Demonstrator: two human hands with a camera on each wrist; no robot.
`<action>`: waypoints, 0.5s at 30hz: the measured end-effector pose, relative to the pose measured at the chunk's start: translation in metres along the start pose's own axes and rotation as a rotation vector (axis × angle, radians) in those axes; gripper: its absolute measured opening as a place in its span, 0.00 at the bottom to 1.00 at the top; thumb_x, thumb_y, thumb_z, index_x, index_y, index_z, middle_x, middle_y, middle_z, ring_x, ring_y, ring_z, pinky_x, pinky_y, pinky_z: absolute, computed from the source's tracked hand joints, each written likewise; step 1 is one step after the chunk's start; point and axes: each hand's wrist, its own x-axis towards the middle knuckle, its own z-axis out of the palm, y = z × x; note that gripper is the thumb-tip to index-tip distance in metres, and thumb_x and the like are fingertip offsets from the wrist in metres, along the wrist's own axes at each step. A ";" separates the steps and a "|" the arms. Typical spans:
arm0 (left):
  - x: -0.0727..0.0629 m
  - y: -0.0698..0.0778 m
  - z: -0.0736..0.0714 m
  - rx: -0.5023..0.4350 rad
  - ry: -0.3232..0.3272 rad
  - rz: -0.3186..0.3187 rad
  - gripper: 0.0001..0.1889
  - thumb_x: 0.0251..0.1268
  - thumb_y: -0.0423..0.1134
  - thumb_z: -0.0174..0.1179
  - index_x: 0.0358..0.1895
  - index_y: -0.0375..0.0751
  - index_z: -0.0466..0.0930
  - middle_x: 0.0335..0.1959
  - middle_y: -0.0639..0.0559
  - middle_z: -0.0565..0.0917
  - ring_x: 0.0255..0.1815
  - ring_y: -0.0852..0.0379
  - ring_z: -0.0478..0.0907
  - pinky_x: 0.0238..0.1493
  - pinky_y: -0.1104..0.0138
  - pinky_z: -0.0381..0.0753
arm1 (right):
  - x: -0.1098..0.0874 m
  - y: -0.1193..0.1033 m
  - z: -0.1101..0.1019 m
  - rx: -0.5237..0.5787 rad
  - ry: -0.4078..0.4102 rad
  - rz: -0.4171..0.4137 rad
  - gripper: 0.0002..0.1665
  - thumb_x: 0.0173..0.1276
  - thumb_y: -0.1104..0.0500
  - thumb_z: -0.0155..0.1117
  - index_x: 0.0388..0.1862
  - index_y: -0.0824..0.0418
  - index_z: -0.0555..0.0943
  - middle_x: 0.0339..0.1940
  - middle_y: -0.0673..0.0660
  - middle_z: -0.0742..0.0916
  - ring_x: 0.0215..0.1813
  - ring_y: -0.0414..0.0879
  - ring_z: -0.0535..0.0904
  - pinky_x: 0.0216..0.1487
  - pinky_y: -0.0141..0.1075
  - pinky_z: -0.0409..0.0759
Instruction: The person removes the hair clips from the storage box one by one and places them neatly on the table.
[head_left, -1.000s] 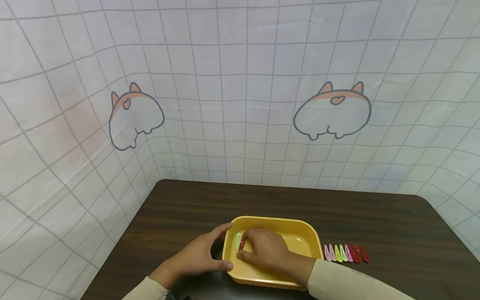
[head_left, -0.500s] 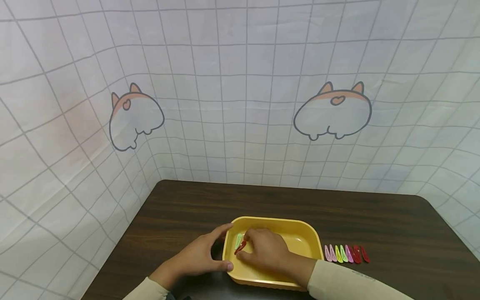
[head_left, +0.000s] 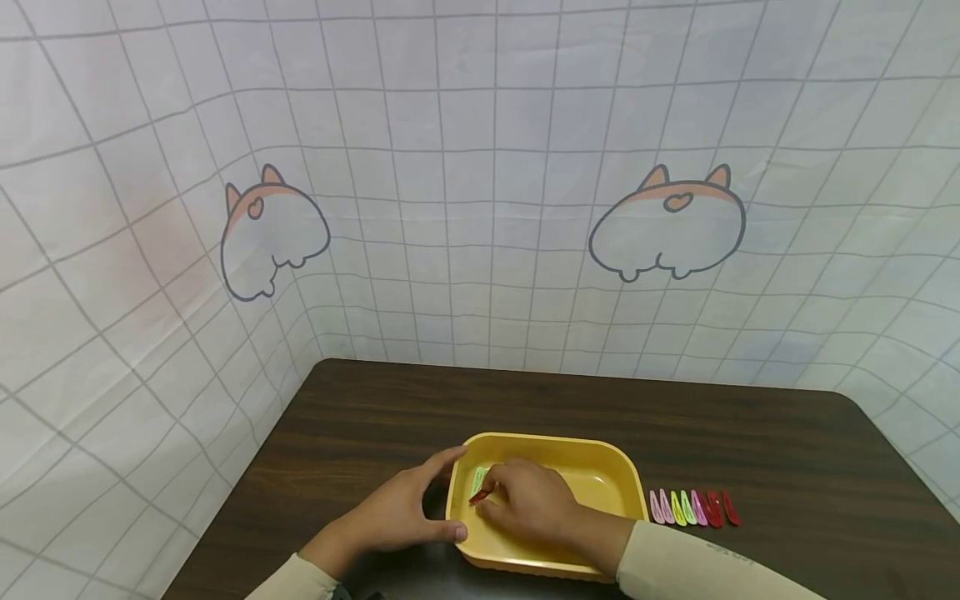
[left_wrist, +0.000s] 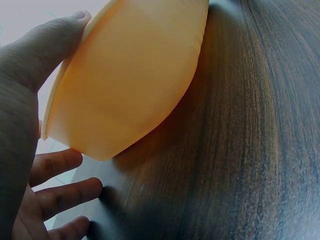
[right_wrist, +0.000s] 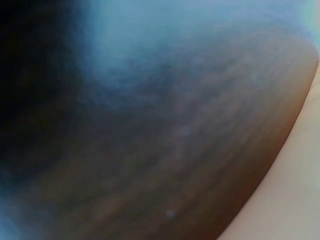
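In the head view, a yellow plastic tray stands on the table. My left hand holds its left end, thumb and index finger on the rim and the other fingers apart from the wall in the left wrist view. Inside the tray, my right hand pinches a red hair clip between thumb and index finger. A light green hair clip lies beside it near the tray's left wall, partly covered. The right wrist view is too dark and blurred to show the hand's work.
Right of the tray, a row of several hair clips in pink, yellow, green, purple and red lies on the dark wooden table. A white checked curtain hangs behind and at the sides.
The red hair clip has turned to a more slanted position in my right fingers and come slightly toward me. The left hand and tray stay nearly still.
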 end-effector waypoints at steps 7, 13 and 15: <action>0.000 0.001 0.000 0.016 0.000 0.001 0.53 0.57 0.66 0.71 0.82 0.61 0.52 0.63 0.62 0.79 0.65 0.59 0.74 0.66 0.46 0.70 | -0.001 0.000 -0.001 -0.040 -0.006 0.005 0.12 0.69 0.36 0.66 0.36 0.40 0.83 0.29 0.36 0.76 0.30 0.34 0.71 0.29 0.33 0.72; 0.000 0.002 0.000 0.023 0.001 -0.009 0.53 0.57 0.67 0.70 0.82 0.60 0.52 0.63 0.62 0.79 0.66 0.58 0.74 0.66 0.45 0.70 | 0.000 0.001 -0.001 -0.085 0.011 0.001 0.18 0.66 0.31 0.66 0.30 0.41 0.81 0.28 0.37 0.75 0.31 0.35 0.70 0.29 0.33 0.72; 0.000 0.002 0.000 0.023 0.002 -0.007 0.53 0.57 0.67 0.70 0.82 0.60 0.52 0.63 0.61 0.79 0.66 0.58 0.74 0.66 0.45 0.70 | 0.000 0.002 0.000 -0.102 0.027 -0.008 0.18 0.65 0.32 0.68 0.28 0.41 0.80 0.28 0.38 0.75 0.31 0.35 0.69 0.29 0.32 0.71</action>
